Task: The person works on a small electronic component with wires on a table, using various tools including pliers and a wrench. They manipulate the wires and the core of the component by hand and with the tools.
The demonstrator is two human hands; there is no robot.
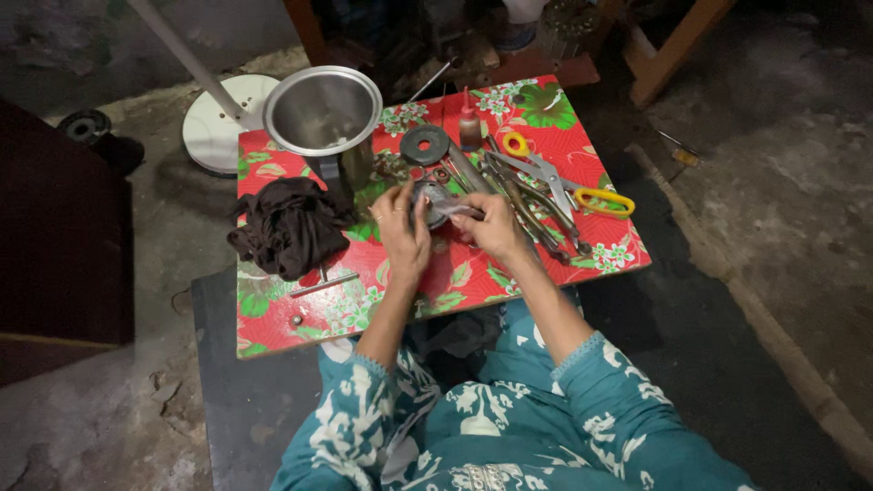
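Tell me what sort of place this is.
Probably a small home repair corner. A low table with a red flowered cover stands on a rough bare floor. On it lie pliers, scissors and a metal pot. Both hands, left hand and right hand, hold a small metal part.

One low table covered in red floral oilcloth (273,323) carries one round polished steel jar (324,111), one crumpled dark brown cloth (289,227), one pair of yellow-handled scissors (564,182), one small red-capped bottle (470,123), one flat grey metal disc (425,145) and one thin steel rod (325,285).
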